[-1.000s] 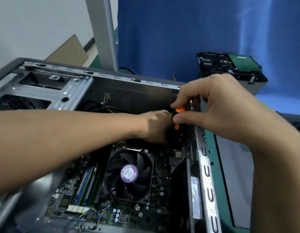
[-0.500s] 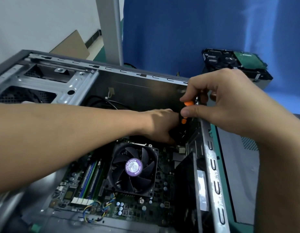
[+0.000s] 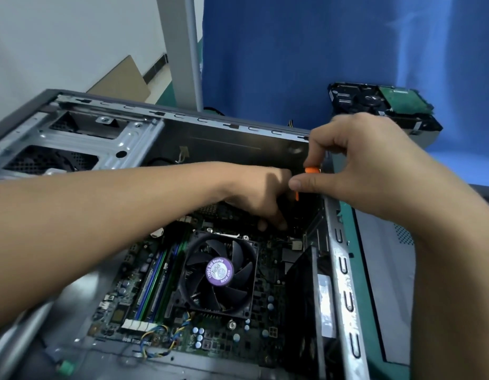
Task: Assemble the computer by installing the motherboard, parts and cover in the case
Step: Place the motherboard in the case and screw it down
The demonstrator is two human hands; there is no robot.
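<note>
My right hand (image 3: 375,171) pinches the orange screwdriver (image 3: 312,170) at the case (image 3: 345,270) rim. My left hand (image 3: 259,193) reaches down inside, at 12 o'clock from the fan (image 3: 218,272) on the motherboard (image 3: 268,319); I cannot tell what it holds.

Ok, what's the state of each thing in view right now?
computer case: on its side, open.
motherboard: in the case.
CPU fan: mounted, not spinning.
screwdriver: pinched by right hand, tip hidden.
left hand: inside case, grip hidden.
hard drive: outside the case.
side panel: off, beside the case.
</note>
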